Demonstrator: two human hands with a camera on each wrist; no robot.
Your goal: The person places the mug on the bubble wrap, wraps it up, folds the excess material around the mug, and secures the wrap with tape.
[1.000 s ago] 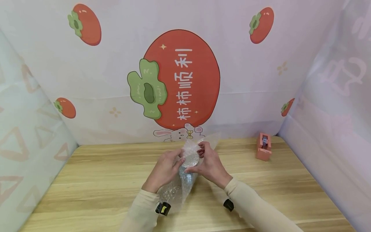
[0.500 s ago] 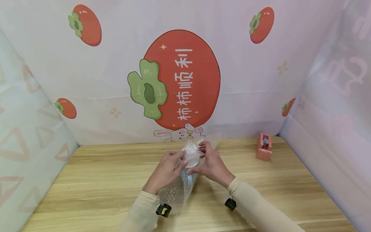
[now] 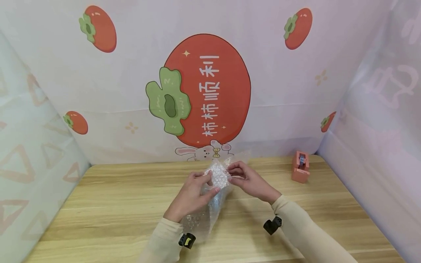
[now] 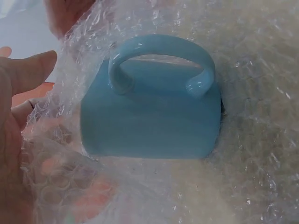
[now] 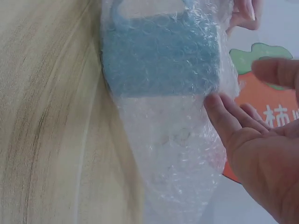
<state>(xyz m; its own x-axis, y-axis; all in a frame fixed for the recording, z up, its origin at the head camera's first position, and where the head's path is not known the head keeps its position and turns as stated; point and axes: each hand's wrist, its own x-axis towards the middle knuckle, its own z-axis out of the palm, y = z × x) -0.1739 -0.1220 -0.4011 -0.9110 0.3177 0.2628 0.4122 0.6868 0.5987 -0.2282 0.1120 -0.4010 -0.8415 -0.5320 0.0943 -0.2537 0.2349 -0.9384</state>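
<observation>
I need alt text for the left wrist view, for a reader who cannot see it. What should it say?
A light blue mug lies on its side, handle upward, inside clear bubble wrap that fills most of the picture. The left hand is at the left edge, its fingers against the wrap.

We see bright, even light with faint shadows; the head view bends at its edges, and both wrist views look soft, hazy and overexposed.
</observation>
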